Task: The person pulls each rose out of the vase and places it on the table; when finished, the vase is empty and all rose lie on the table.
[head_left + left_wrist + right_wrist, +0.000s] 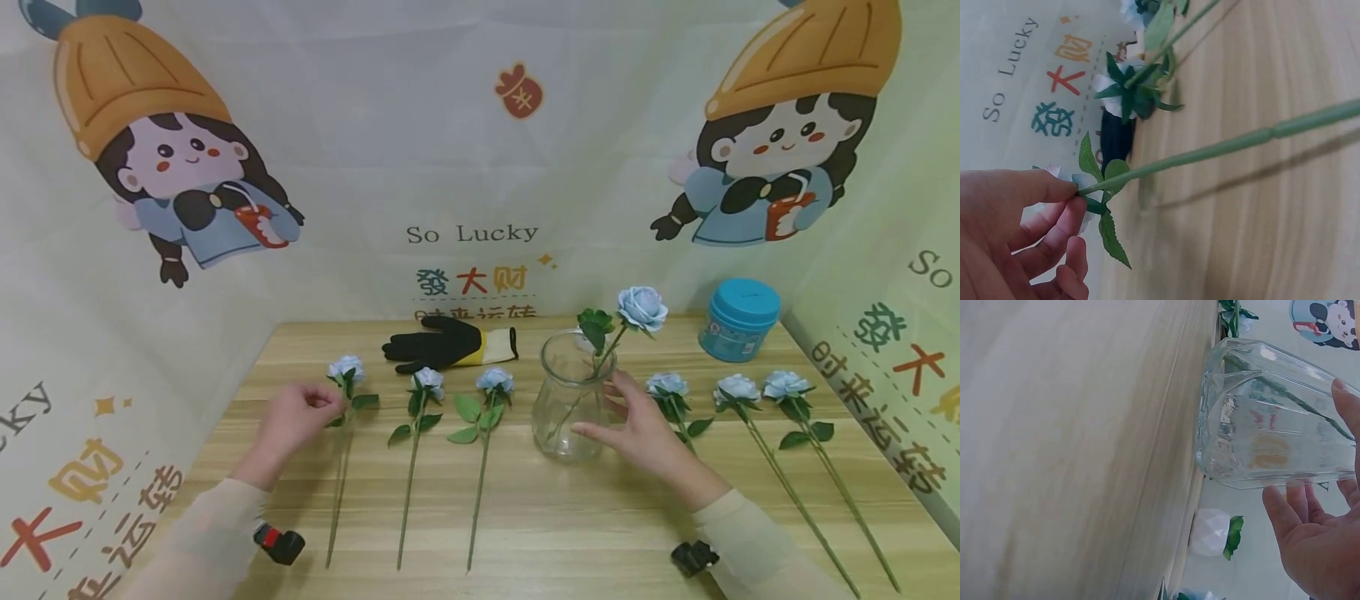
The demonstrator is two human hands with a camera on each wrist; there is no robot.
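My left hand [307, 412] pinches the leftmost light-blue artificial rose [347, 368] between thumb and forefinger, on the stem just under its bloom. In the left wrist view, that green stem [1210, 150] runs out to the right from the fingertips. My right hand [637, 425] holds a clear glass vase [558, 433] by its right side, thumb at the front and fingers spread around it. One blue rose [642, 308] leans to the right in the vase. In the right wrist view, its stem shows through the vase [1254, 425].
Two roses [429, 382] [495, 382] lie left of the vase, and three more [667, 385] [737, 390] [787, 385] lie to its right. Behind stand a black work glove [438, 343], lying flat, a blue lidded tub [741, 321] and a small white pot [1209, 532] with a green plant.
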